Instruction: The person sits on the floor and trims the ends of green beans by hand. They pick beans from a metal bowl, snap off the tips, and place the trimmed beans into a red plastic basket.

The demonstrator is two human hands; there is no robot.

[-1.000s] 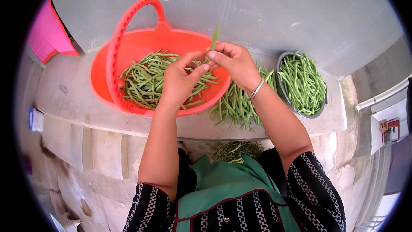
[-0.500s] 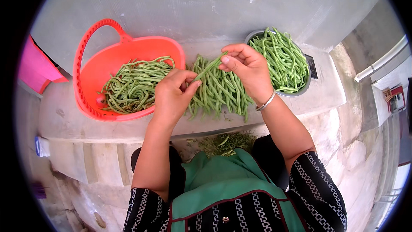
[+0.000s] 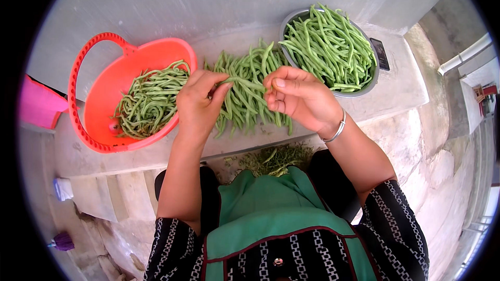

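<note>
A single green bean (image 3: 244, 81) is stretched nearly level between my two hands. My left hand (image 3: 202, 96) is closed on its left end with thumb and fingers. At the other end, my right hand (image 3: 304, 95) pinches the bean's tip between thumb and forefinger; a silver bangle circles that wrist. Under and behind the held bean, a heap of green beans (image 3: 245, 109) lies on the concrete ledge (image 3: 401, 91). To the right stands a grey bowl (image 3: 285, 30) piled high with more green beans (image 3: 333, 47).
Left of my hands, an orange-red handled basket (image 3: 112, 80) holds long thin beans (image 3: 148, 101) and a small round reddish thing (image 3: 114, 126). A dark phone-like device (image 3: 380, 54) lies beside the bowl. Green trimmings (image 3: 273, 160) litter the ground below the ledge. A grey wall (image 3: 219, 0) rises behind.
The bean has gone from slanting to nearly level. My right hand has come down and turned, its thumb and forefinger still at the bean's tip. The view has shifted slightly.
</note>
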